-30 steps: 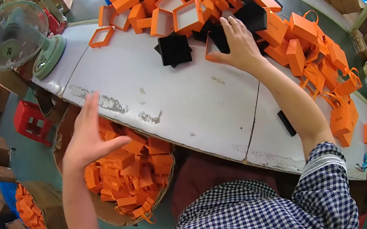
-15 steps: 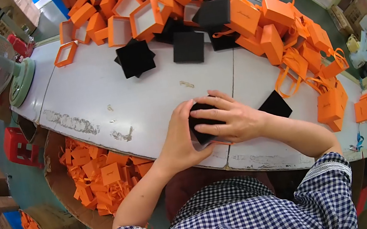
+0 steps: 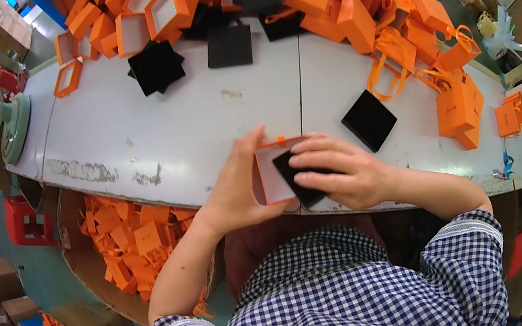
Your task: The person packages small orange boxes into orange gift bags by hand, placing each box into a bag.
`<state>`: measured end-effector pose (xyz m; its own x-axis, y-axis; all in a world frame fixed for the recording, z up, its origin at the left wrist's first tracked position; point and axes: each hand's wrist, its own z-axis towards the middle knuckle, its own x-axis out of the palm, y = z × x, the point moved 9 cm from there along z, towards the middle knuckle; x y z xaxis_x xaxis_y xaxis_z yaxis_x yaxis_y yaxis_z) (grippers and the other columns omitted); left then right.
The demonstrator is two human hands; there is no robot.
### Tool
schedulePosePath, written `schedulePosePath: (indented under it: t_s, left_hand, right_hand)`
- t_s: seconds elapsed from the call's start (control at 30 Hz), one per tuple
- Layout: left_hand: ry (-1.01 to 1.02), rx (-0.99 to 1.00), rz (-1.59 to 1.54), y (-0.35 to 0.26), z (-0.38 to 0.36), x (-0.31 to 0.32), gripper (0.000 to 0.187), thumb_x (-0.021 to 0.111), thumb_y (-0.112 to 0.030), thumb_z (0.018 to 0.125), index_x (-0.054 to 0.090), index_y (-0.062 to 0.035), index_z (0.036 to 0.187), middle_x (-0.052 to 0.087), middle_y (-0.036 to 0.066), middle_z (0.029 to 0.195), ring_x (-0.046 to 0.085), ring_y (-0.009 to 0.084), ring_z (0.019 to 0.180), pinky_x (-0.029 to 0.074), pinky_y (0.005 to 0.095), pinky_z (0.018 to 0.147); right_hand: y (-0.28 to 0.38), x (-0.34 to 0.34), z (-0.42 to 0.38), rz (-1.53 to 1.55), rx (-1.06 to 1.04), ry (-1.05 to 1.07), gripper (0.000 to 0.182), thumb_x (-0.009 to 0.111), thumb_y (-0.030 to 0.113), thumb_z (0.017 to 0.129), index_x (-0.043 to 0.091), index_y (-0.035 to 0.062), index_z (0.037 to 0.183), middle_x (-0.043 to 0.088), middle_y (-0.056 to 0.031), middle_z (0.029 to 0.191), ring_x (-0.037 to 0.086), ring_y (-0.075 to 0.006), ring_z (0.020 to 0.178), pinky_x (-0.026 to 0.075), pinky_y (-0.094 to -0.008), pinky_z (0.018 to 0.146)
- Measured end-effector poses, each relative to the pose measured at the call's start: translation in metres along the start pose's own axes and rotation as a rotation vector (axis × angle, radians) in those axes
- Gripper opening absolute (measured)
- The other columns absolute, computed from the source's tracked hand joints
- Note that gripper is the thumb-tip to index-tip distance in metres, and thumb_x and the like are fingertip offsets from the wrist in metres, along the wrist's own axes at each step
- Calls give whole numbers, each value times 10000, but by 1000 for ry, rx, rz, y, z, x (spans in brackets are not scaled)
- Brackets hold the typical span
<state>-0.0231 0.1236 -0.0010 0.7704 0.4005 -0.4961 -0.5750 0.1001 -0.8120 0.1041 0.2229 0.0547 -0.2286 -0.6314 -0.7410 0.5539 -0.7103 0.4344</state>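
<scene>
In front of my body, my left hand (image 3: 233, 185) holds an open orange box (image 3: 270, 167) by its left side, thumb below and fingers above. The box has a white inside and a small orange tab at its top edge. My right hand (image 3: 347, 176) grips a thin black square pad (image 3: 300, 187), tilted over the right part of the box. Whether the pad touches the inside of the box is hidden. Another black square pad (image 3: 369, 120) lies on the table to the right of my right hand.
Orange boxes (image 3: 168, 12) and ribbon-handled boxes (image 3: 458, 111) pile along the back and right of the white table (image 3: 197, 118). Black pads (image 3: 228, 46) lie before them. A fan (image 3: 14, 129) stands at left. Below the table edge, a carton (image 3: 76, 265) holds orange pieces.
The black pad has shifted right and tilted with my right hand, uncovering the white inside of the box. My left hand stays around the box. The camera view has shifted.
</scene>
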Motion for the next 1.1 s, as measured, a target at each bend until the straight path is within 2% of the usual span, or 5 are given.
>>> schedulePosePath:
  t_s: [0.37, 0.63, 0.73, 0.9, 1.1]
  left_hand:
    - [-141, 42, 95, -15, -17, 10, 1266, 976, -236, 641, 180, -49, 1607, 450, 252, 1460, 532, 415, 1318, 480, 489, 1090]
    - [-286, 130, 8, -21, -22, 9, 843, 954, -207, 694, 456, -117, 1368, 427, 276, 1481, 507, 464, 1323, 501, 485, 1040]
    - [-108, 189, 306, -30, -21, 23, 450, 890, -127, 735, 638, -57, 1100, 413, 253, 1499, 418, 486, 1389, 431, 543, 1084]
    - [-85, 139, 528, -34, -15, 34, 412, 777, -164, 832, 638, -138, 1218, 432, 208, 1552, 369, 445, 1451, 322, 608, 1139]
    - [29, 135, 747, -37, -20, 30, 490, 765, -211, 860, 676, -269, 1338, 477, 153, 1561, 470, 322, 1361, 330, 560, 1101]
  right_hand:
    - [-4, 31, 7, -134, 215, 173, 564, 785, 215, 826, 625, 23, 1331, 498, -201, 1469, 417, -387, 1458, 325, -611, 1207]
    - [-7, 19, -3, -157, 130, 59, 283, 860, 192, 779, 747, 82, 1014, 648, -12, 938, 653, -241, 979, 477, -499, 959]
    - [-76, -56, -1, -371, 394, -171, 541, 885, 276, 790, 668, 45, 1228, 672, -142, 1245, 640, -355, 1151, 480, -438, 1047]
    - [-228, -147, -29, -827, 1047, -21, 951, 804, 489, 840, 403, -39, 1521, 591, -253, 1378, 573, -411, 1277, 468, -479, 1077]
    - [-220, -167, -38, -949, 800, -123, 711, 722, 404, 931, 485, -41, 1433, 700, -209, 1170, 667, -398, 1070, 485, -521, 949]
